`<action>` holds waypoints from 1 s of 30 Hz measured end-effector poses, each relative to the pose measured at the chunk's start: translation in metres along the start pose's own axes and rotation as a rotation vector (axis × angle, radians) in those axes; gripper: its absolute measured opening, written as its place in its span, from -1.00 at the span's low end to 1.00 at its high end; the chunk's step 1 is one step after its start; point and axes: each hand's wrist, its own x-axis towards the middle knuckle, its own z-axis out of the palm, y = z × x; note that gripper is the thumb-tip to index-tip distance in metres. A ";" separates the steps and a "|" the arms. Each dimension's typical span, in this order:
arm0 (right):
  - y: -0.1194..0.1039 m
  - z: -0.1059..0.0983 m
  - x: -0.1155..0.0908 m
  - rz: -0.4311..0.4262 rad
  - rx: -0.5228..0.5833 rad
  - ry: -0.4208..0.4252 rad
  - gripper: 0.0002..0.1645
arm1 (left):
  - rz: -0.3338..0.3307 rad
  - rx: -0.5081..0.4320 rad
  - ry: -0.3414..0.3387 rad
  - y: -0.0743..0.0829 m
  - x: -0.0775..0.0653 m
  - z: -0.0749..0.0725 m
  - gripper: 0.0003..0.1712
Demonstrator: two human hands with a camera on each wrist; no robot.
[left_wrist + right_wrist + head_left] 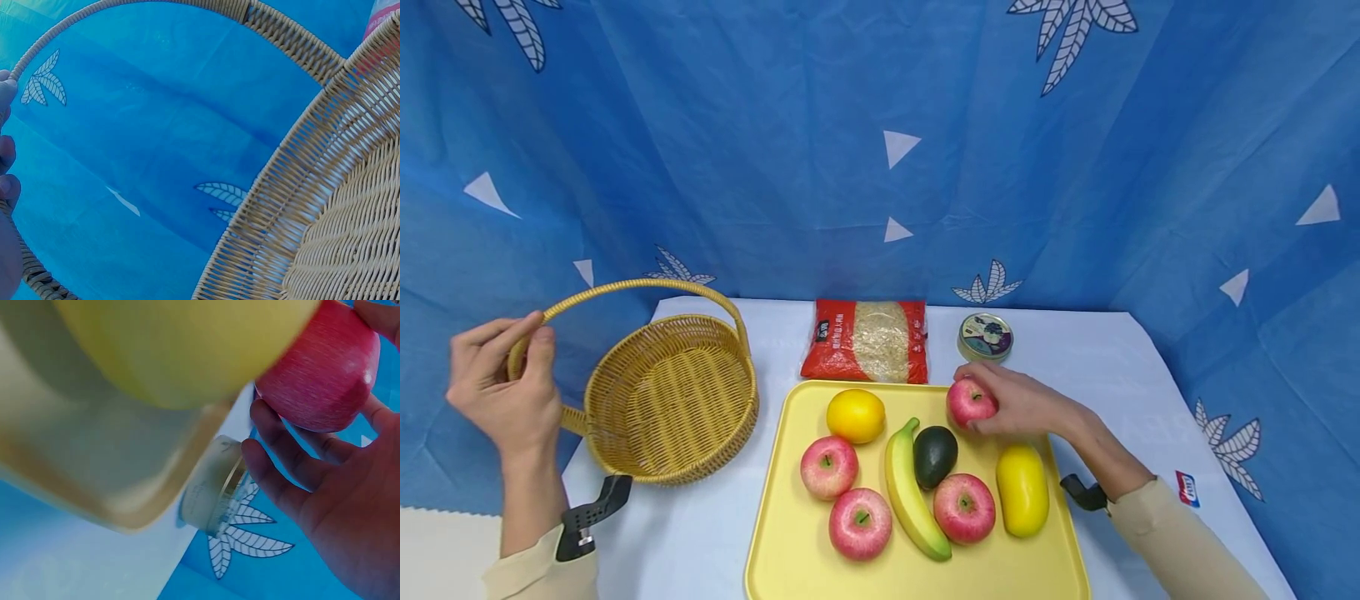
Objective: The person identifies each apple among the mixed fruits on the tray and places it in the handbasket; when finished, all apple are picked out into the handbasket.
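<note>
Head view: right grip pinches a red apple at the yellow tray's 1 o'clock; lifted or resting, can't tell. Wicker basket lies at 9 o'clock from it; left grip, nearer the basket, curls round its handle.

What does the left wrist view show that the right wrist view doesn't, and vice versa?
Only the left wrist view shows the left hand gripping the handle of the wicker basket, plus a sliver of the red packet. Only the right wrist view shows the right hand holding a red apple, plus a yellow fruit, the tray and a tin. Both share the blue leaf-printed cloth.
</note>
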 end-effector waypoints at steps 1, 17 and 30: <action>-0.002 -0.001 0.001 -0.011 -0.018 0.002 -0.17 | 0.001 -0.008 0.002 0.000 0.000 0.000 -0.82; -0.034 -0.009 0.022 -0.143 -0.160 0.018 -0.24 | 0.007 -0.001 0.000 0.000 0.001 -0.001 -0.81; -0.060 -0.015 0.038 -0.214 -0.189 0.010 -0.19 | -0.002 0.002 -0.002 0.000 0.000 0.000 -0.82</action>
